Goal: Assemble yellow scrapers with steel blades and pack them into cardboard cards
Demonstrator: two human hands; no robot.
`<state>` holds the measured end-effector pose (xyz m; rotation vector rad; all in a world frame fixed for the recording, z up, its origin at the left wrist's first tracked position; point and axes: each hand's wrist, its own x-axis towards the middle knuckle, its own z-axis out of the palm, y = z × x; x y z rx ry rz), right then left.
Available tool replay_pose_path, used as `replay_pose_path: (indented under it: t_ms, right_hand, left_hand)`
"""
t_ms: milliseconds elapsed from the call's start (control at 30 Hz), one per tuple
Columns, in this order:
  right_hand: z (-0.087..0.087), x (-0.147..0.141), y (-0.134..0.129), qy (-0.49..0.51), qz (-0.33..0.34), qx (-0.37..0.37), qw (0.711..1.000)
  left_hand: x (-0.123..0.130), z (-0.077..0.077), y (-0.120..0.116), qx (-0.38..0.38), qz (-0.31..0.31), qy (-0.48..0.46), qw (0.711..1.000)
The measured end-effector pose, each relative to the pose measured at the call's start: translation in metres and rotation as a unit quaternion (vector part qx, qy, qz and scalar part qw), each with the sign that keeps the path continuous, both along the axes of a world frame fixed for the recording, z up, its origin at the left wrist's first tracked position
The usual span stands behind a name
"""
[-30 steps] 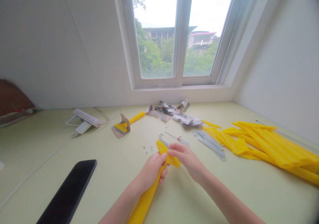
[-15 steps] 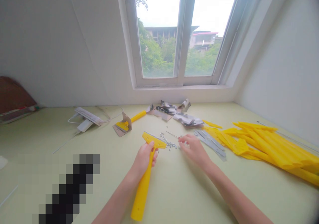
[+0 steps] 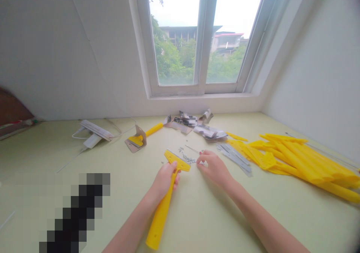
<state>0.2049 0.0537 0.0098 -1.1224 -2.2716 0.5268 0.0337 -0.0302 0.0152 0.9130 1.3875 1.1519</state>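
Observation:
My left hand (image 3: 165,178) is wrapped around the neck of a yellow scraper (image 3: 160,211). The scraper's wide head (image 3: 177,160) points away from me, with a thin metal edge along its far side. My right hand (image 3: 212,166) is low over the table to the right of that head, its thumb and fingertips drawn together. Whatever they pinch is too small or hidden to make out. Small metal screws or nuts (image 3: 188,158) lie scattered between the scraper head and my right fingertips. Just beyond those fingertips lies a thin metal rod (image 3: 192,148), its right end partly hidden.
Flat grey metal strips (image 3: 234,157) and a pile of yellow handles and heads (image 3: 298,157) lie to the right. Crumpled packaging (image 3: 209,131) sits below the window. Farther left are another yellow scraper with cardboard on it (image 3: 137,139) and a white power strip (image 3: 95,130).
The scraper head has shifted slightly right, closer to my right hand. My right fingertips have come down a little, nearer the small metal parts. The whole view has moved slightly.

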Motion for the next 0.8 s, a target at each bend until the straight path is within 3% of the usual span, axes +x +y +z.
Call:
replay_pose_path:
  t_ms: [167, 467, 633, 800]
  right_hand:
    - [-0.003, -0.002, 0.003, 0.005, -0.007, -0.015, 1.000]
    - [-0.005, -0.007, 0.002, -0.053, -0.003, 0.045, 0.998]
    - [0.004, -0.010, -0.001, 0.059, 0.005, 0.020, 0.998]
    - [0.016, -0.019, -0.015, 0.209, 0.062, -0.102, 0.971]
  left_hand:
    - [0.004, -0.002, -0.002, -0.003, -0.019, 0.006, 1.000]
    - [0.006, 0.002, -0.004, -0.013, -0.040, 0.006, 0.999]
    - [0.008, 0.001, -0.006, -0.005, -0.086, 0.000, 0.996]
    - [0.012, 0.000, -0.012, -0.021, -0.137, 0.025, 0.990]
